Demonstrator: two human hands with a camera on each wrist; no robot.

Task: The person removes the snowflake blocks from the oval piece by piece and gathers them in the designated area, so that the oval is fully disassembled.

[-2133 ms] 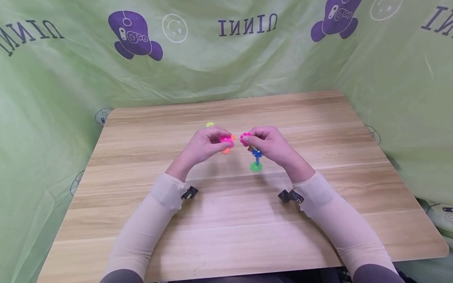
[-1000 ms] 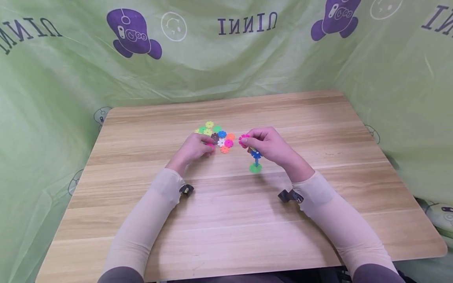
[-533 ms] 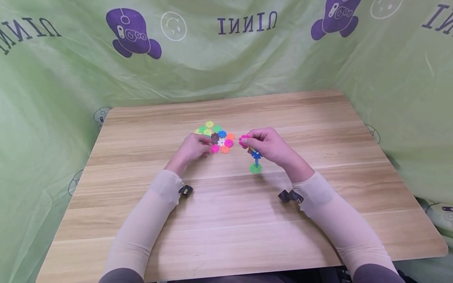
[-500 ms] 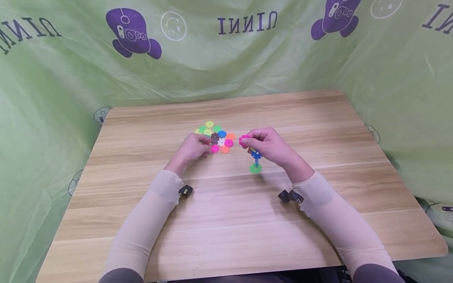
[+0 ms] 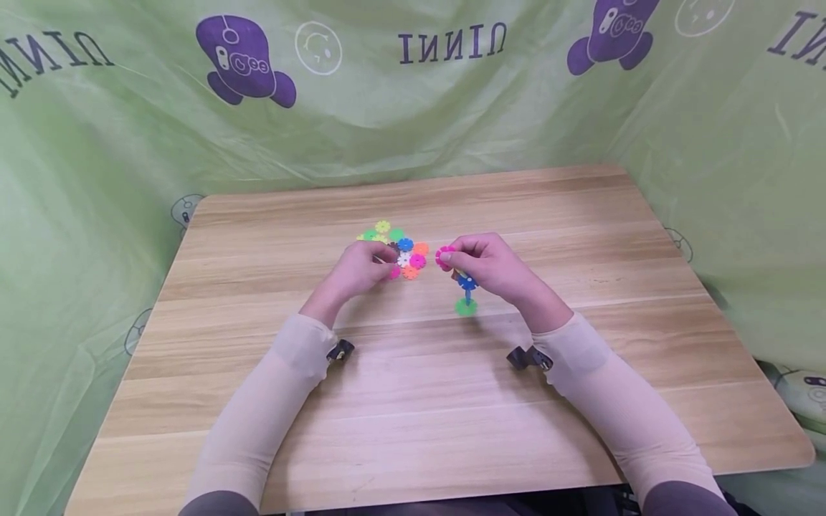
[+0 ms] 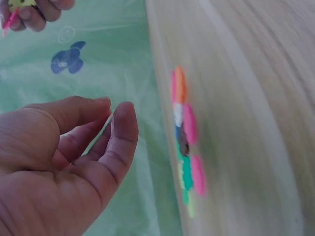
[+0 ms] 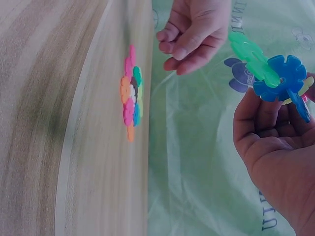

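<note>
My left hand (image 5: 366, 266) hovers over the left part of a loose group of flower-shaped plastic discs (image 5: 404, 244), covering some of them. In the left wrist view its thumb and fingers bend loosely toward each other, with nothing between them. My right hand (image 5: 488, 261) holds a small build of joined discs up off the table. Thumb and forefinger pinch its pink disc (image 5: 443, 256); a blue disc (image 7: 281, 76) and a green disc (image 7: 253, 58) stick out beyond the fingers. A bit of yellow disc (image 7: 309, 83) shows, partly hidden by the hand.
The loose discs lie flat in pink, orange, white, blue, green, yellow and dark brown, some overlapping, on a wood-grain table (image 5: 413, 416). Green printed curtain (image 5: 361, 136) hangs behind the table and along both sides. Each sleeve carries a small black camera mount (image 5: 340, 350).
My left hand first moved left from beside the right hand, then slightly right again. A pink disc at its fingertips now lies with the others. The right hand keeps its hold, nearly still.
</note>
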